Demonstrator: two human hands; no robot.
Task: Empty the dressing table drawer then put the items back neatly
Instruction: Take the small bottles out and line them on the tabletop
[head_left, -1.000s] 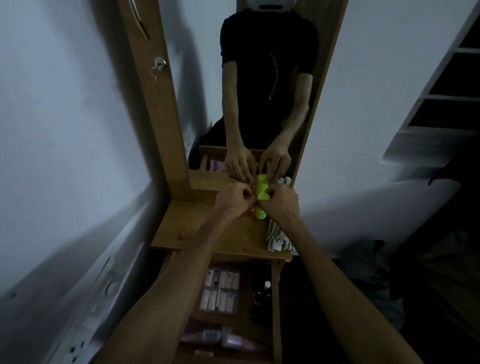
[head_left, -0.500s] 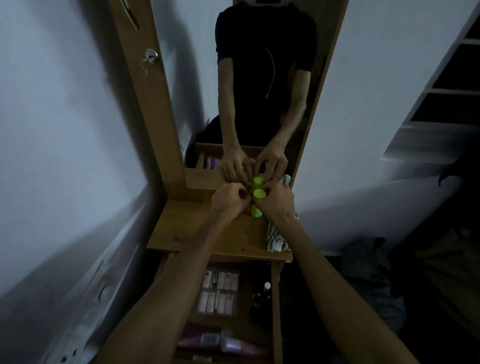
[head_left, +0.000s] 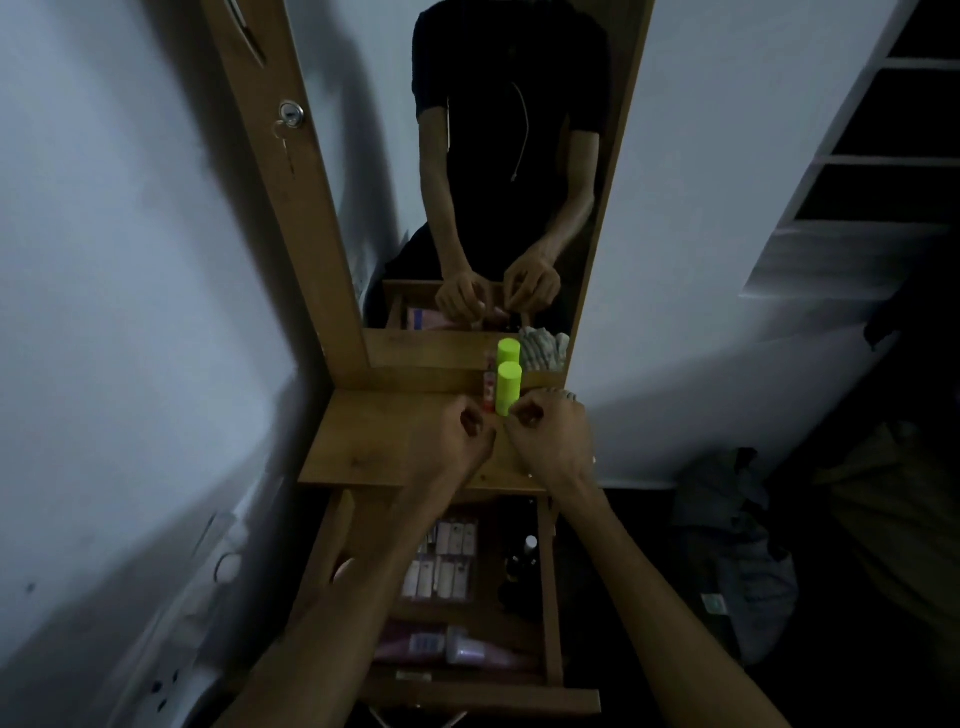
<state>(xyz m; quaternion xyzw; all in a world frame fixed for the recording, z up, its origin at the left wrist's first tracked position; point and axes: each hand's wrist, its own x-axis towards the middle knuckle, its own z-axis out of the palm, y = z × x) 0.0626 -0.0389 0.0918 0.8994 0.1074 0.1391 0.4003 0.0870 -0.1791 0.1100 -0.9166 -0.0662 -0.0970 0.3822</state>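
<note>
Both hands are seen with fingers loosely curled and nothing visibly held: the left hand (head_left: 464, 434) and right hand (head_left: 550, 434) hover just short of a lime-green bottle (head_left: 508, 388) standing upright on the wooden worktop (head_left: 374, 441) against the mirror (head_left: 498, 171). A small red item (head_left: 489, 396) stands beside it. Below, the open drawer (head_left: 550, 582) is still stocked with sachets (head_left: 441, 558) and pink tubes (head_left: 447, 644), so emptying is judged unfinished; reaching down for more comes next. No writing can be read
</note>
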